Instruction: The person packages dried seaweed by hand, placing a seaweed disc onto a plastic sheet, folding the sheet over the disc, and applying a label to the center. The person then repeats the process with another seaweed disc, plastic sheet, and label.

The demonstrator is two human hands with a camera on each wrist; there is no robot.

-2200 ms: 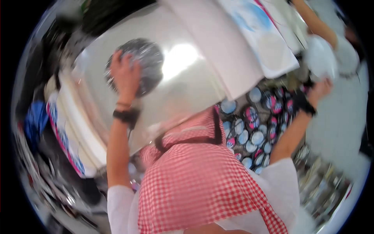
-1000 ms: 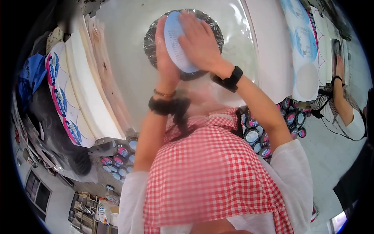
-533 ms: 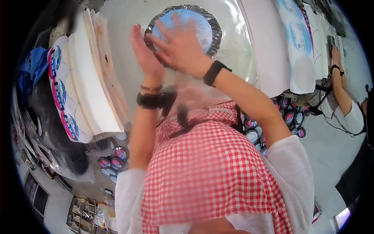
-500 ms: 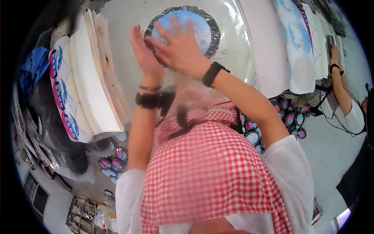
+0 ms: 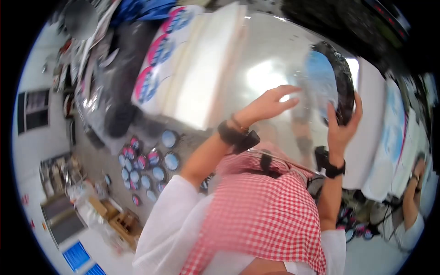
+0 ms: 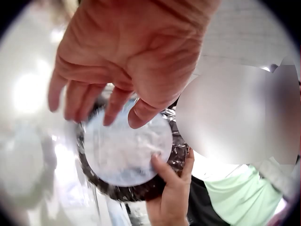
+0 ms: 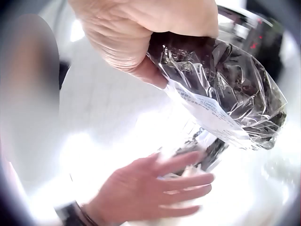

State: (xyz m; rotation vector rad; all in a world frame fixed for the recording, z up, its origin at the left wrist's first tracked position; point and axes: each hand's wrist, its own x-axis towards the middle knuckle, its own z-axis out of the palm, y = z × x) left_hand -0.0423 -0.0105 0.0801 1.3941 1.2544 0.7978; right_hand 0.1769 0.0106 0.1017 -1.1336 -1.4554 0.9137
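Observation:
In the head view a round, dark, flat package point(image 5: 347, 75) in crinkled clear wrap stands tilted over the shiny table point(image 5: 256, 48), a round light-blue label point(image 5: 321, 71) on its face. My right hand point(image 5: 341, 130) grips its near edge, thumb on the label side and the fingers behind. The right wrist view shows the wrapped dark contents point(image 7: 230, 77) close up, under that hand. To the left, my left hand point(image 5: 272, 104) is held over the table with loose, spread fingers and nothing in it. From the left wrist view, the label point(image 6: 127, 150) faces that palm.
White sheets point(image 5: 206, 73) lie stacked left on the table, beside printed label sheets point(image 5: 158, 59). More label sheets point(image 5: 389, 137) are at the right. Several labelled round packages point(image 5: 144, 167) cover the floor at left. Another person's arm point(image 5: 409, 201) is at far right.
The right hand has gone from smoothing the flat-lying label to gripping the package's edge, and the package is now tilted up. The left hand has drawn away from it. The head view has swung round.

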